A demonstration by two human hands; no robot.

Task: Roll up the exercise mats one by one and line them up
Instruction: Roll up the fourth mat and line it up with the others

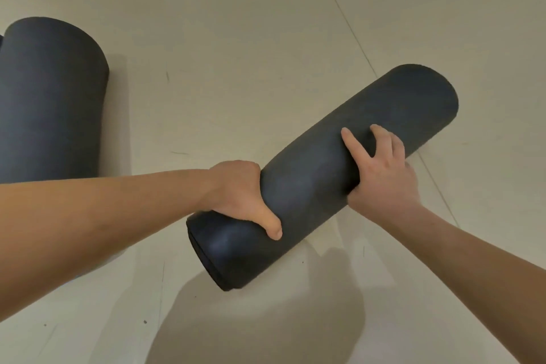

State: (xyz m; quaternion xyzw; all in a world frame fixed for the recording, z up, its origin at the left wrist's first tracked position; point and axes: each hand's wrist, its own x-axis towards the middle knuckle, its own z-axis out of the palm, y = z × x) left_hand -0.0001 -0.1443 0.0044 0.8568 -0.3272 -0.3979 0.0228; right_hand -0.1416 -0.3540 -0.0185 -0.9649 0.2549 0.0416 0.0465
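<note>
While the left hand (pixel 239 195) and right hand (pixel 381 168) grip the rolled mat (pixel 310 177), a second roll (pixel 50 97) sits partly cropped.

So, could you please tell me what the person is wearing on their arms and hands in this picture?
Nothing that shows. The left hand and right hand are bare: no gloves or rings visible. The left forearm and right forearm are uncovered as far as the frame edge, with no sleeve, watch or bracelet in view.
</note>
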